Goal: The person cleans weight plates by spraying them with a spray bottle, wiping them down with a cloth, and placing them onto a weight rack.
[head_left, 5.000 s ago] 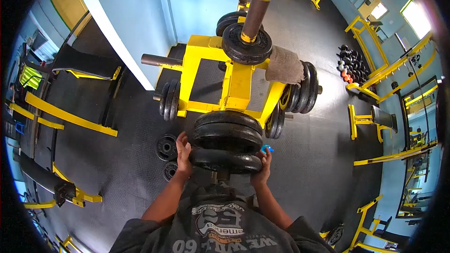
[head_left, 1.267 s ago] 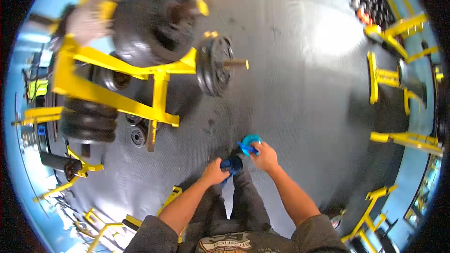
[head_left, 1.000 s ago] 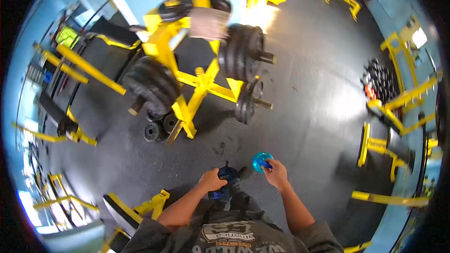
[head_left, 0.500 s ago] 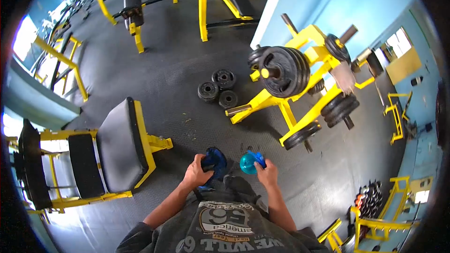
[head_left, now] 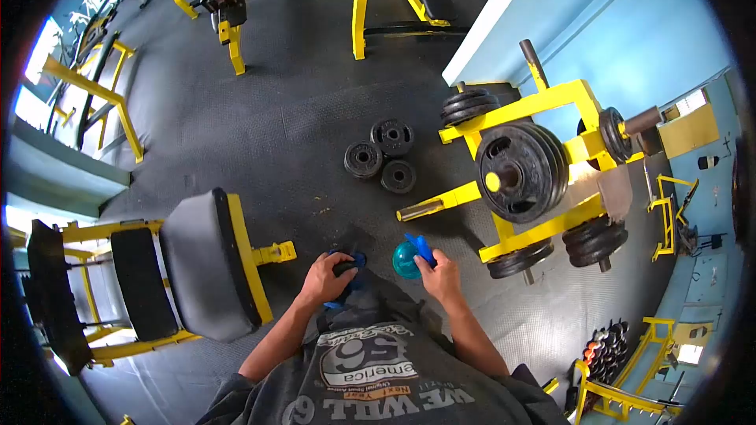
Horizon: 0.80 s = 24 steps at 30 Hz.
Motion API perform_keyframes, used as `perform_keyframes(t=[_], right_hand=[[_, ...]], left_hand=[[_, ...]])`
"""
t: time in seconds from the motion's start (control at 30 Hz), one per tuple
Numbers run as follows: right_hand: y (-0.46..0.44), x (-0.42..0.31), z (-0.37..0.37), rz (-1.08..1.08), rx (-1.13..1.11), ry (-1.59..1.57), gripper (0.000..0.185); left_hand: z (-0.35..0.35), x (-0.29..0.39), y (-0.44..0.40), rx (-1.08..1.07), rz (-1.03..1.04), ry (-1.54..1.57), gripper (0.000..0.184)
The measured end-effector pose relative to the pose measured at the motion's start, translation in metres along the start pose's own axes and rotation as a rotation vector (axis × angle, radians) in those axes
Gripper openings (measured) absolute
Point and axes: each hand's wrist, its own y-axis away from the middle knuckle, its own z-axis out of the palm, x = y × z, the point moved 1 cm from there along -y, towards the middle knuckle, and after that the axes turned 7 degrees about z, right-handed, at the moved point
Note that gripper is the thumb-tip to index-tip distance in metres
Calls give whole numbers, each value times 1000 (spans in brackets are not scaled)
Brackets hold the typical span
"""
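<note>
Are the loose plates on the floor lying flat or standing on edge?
Flat. The loose plates beside the yellow rack show their round faces and centre holes upward from the dark floor.

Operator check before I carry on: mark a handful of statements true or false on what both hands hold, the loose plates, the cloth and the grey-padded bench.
1. The right hand holds a teal bottle. True.
2. The left hand is empty. False: it grips a dark item, partly hidden by the fingers.
3. Three loose weight plates lie on the floor. True.
4. The cloth lies on the floor. False: it hangs on the yellow rack.
5. The grey-padded bench is on the person's left. True.
</note>
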Motion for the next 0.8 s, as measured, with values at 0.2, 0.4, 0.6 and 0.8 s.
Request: perform_keyframes(t=[0.2,0.4,0.6,0.8], right_hand=[[-104,-38,5,25,29,7,39],[-194,-88,9,44,41,-70,38],[-253,-125,30,297,74,-106,39],[-290,-161,51,606,255,-165,42]], left_hand=[[-73,24,-97,35,19,-76,45],[-123,27,-181,40,52,-119,42],[-182,14,-294,-318,130,-70,30],[-249,38,-423,-544,353,-149,21]])
